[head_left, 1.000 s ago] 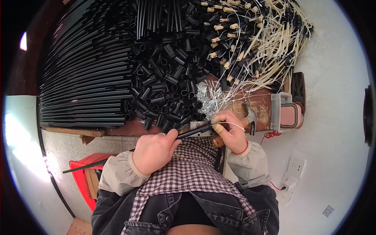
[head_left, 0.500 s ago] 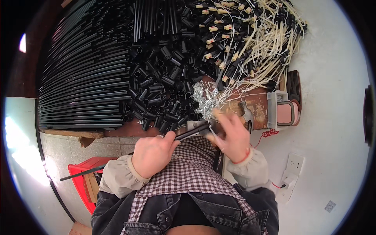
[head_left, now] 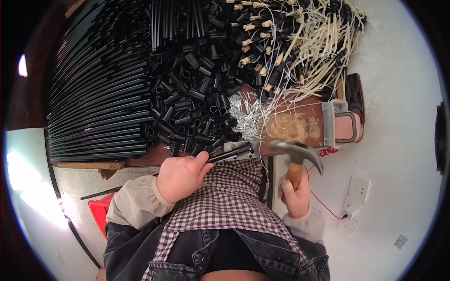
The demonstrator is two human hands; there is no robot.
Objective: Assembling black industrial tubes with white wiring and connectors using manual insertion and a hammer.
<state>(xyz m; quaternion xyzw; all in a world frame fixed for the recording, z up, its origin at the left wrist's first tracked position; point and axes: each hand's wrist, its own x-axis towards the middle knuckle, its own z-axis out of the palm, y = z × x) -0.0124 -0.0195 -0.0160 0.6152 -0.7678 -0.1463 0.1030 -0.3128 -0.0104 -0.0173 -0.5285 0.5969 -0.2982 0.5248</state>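
My left hand [head_left: 183,177] is closed around a slim black tube [head_left: 229,154], whose far end rests at a small grey metal block [head_left: 253,150] on the table's front edge. To the right, my right hand [head_left: 296,194] grips a claw hammer [head_left: 296,152] by its wooden handle. The hammer head is slightly blurred and sits apart from the tube's end, just off the table edge. A thin white wire [head_left: 264,164] hangs down beside the block. Just beyond it lies a heap of silver pins [head_left: 246,117].
Long black tubes [head_left: 98,107] are stacked at left, beside loose short black clips [head_left: 187,112]. Cream and white wires with connectors [head_left: 318,51] pile up at far right. A clear plastic bin [head_left: 329,124], a red cord [head_left: 323,202] and a wall socket [head_left: 360,188] are at right.
My right hand has left the tube's end and moved down and right. It has picked up the hammer, which lay on the table. My left hand still holds the tube.
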